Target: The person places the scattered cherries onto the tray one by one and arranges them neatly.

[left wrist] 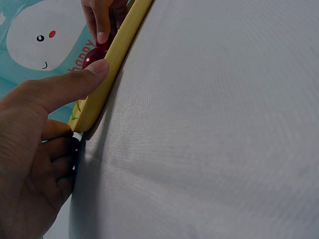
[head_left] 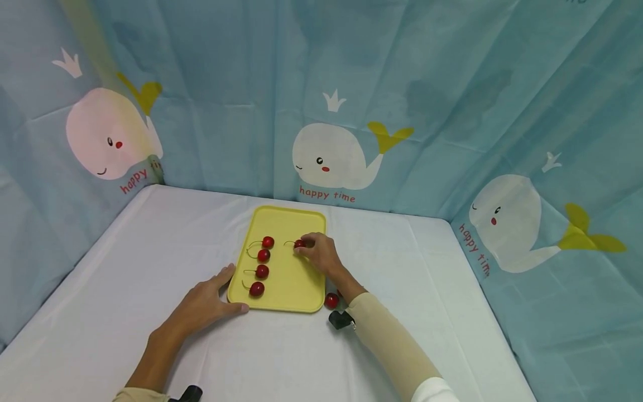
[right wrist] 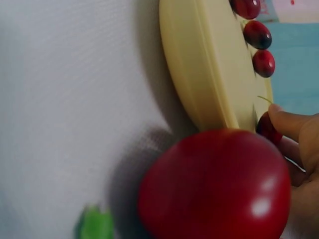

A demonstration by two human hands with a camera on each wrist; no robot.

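Right hand (head_left: pixel 321 254) is pinching a cherry (head_left: pixel 300 244) by its fingertips, up in the far half of the yellow tray (head_left: pixel 291 290). Left hand (head_left: pixel 206 301) lies flat and relaxed on the white worktop (head_left: pixel 125 268), thumb against the tray's near left corner. Four more cherries (head_left: pixel 262 272) sit lined up on the tray's left side, plus one loose cherry (head_left: pixel 331 301) just off the near right corner.

One yellow tray (head_left: pixel 291 279) sits on the tabletop (head_left: pixel 125 268). Five cherries lie on the tray: four in a column on its left half (head_left: pixel 268 242) (head_left: pixel 263 255) (head_left: pixel 262 272) (head_left: pixel 257 288), and a fifth cherry (head_left: pixel 300 244) on its right half. A sixth cherry (head_left: pixel 331 301) lies off the tray, just beside its near right corner. Two hands are in view, the left hand (head_left: pixel 206 304) at the tray's near left corner and the right hand (head_left: pixel 321 254) over its right half. Three whale prints (head_left: pixel 331 156) show on the curtain behind the tray.
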